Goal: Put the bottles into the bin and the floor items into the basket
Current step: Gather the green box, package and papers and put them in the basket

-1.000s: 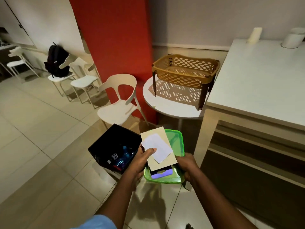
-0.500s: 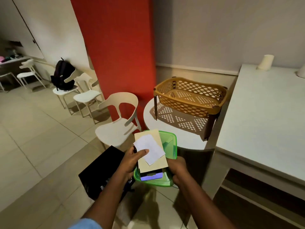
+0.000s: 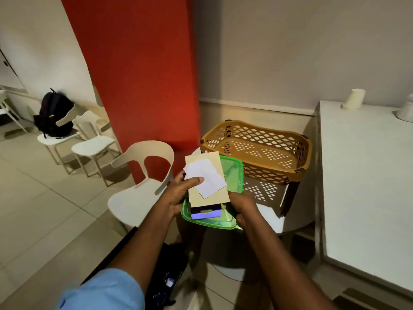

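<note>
Head view looks down on two bare hands carrying a stack of things in front of a round white table (image 3: 270,217). Lowest in the stack is a green plastic lid (image 3: 233,175); on it lie a purple box (image 3: 206,213), a tan card (image 3: 209,175) and, topmost, a white paper slip (image 3: 205,176). The left hand (image 3: 178,195) grips the stack's left edge — its thumb is pressed down on the white slip, pinning it to the card, with the fingers hidden underneath. The right hand (image 3: 243,209) is closed on the lid's near right corner, fingers curled under the rim.

Just beyond the stack, a tan lattice basket (image 3: 257,151) stands on dark legs on the round table; the far edge of the lid overlaps the basket's near rim in this view, and whether they touch I cannot tell. The basket's inside looks bare. Low in the frame, beneath the left forearm, sits a black bin (image 3: 165,280) on the tiled floor — something bluish shows inside, too dark to name. A cream chair (image 3: 143,175) stands left of the hands, before a red pillar (image 3: 138,63). A white counter (image 3: 366,186) runs along the right, with an upturned paper cup (image 3: 353,101) at its far end.
</note>
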A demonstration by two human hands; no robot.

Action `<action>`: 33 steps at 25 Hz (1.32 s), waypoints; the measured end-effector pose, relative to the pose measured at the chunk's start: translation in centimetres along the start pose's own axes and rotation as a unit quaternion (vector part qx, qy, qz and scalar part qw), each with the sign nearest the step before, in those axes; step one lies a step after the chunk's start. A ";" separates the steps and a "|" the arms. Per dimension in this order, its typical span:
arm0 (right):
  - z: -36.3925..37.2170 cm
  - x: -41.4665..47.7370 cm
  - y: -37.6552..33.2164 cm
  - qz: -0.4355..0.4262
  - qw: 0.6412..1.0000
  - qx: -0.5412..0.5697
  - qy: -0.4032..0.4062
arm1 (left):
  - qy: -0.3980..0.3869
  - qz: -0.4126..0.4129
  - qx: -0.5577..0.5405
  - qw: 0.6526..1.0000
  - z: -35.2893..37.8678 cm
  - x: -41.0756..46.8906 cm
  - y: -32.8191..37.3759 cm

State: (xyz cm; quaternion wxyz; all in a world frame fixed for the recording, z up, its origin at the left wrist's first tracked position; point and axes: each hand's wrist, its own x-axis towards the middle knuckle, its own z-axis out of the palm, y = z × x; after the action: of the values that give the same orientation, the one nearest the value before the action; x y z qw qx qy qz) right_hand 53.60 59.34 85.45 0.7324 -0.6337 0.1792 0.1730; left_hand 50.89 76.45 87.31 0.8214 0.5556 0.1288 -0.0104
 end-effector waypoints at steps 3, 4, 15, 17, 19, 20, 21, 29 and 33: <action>2.4 2.7 -3.0 -0.023 0.999 0.028 0.016 | -0.041 -0.017 0.005 0.999 -0.6 5.2 3.2; 3.1 3.5 -4.0 -0.032 0.999 0.029 0.027 | -0.054 -0.020 0.014 0.998 -0.6 6.9 4.2; 3.6 10.4 -14.6 -0.075 0.987 0.033 0.136 | -0.154 -0.084 0.069 0.982 4.7 20.5 10.9; 3.2 12.0 -16.2 -0.075 0.985 0.040 0.148 | -0.161 -0.072 0.071 0.982 5.9 22.6 11.4; 2.7 14.1 -17.4 -0.072 0.985 0.055 0.148 | -0.159 -0.053 0.069 0.983 7.2 24.7 11.5; 2.5 15.4 -17.8 -0.072 0.984 0.058 0.149 | -0.157 -0.048 0.069 0.984 7.8 25.9 11.4; 2.2 16.8 -18.1 -0.071 0.984 0.056 0.152 | -0.154 -0.050 0.069 0.984 8.3 27.2 11.3; 2.1 26.5 -16.4 -0.042 0.974 0.000 0.224 | -0.128 -0.095 0.113 0.981 9.6 35.2 8.5; 2.5 28.7 -15.3 -0.018 0.973 -0.027 0.229 | -0.122 -0.083 0.097 0.984 9.0 37.1 7.8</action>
State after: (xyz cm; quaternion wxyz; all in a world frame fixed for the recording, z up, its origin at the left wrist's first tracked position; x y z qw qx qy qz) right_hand 86.19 60.47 85.23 0.6576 -0.6791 0.3259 0.0147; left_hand 89.81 75.88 89.30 0.7694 0.6145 0.0717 -0.1592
